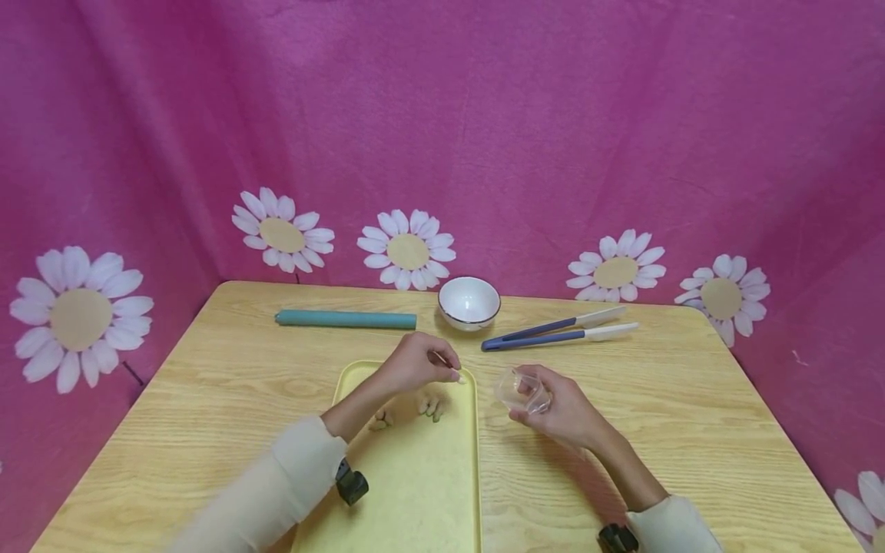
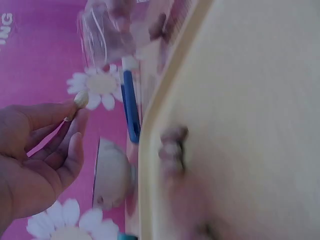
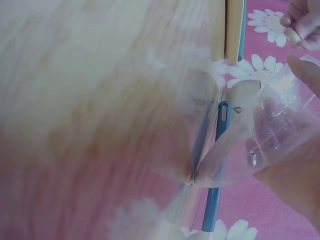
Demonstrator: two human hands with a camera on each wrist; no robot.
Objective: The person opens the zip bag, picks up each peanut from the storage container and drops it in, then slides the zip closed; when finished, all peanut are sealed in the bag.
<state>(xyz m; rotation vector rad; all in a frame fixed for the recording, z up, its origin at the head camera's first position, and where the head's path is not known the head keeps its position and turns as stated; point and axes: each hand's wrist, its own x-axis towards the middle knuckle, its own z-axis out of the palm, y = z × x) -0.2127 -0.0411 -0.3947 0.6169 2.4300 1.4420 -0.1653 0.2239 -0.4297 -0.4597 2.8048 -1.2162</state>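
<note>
Over the far end of a yellow tray, my left hand pinches a small pale oval piece between thumb and fingertips; its kind cannot be told. Several small tan pieces lie on the tray beneath that hand, with others partly behind the forearm. To the right of the tray, my right hand grips a clear plastic cup round its side. The cup is tilted, its mouth towards the left hand, and appears see-through in the right wrist view.
A white bowl with a dark rim stands at the back of the wooden table. Left of it lies a teal roll; right of it, blue-and-white tongs. A pink flowered curtain hangs behind.
</note>
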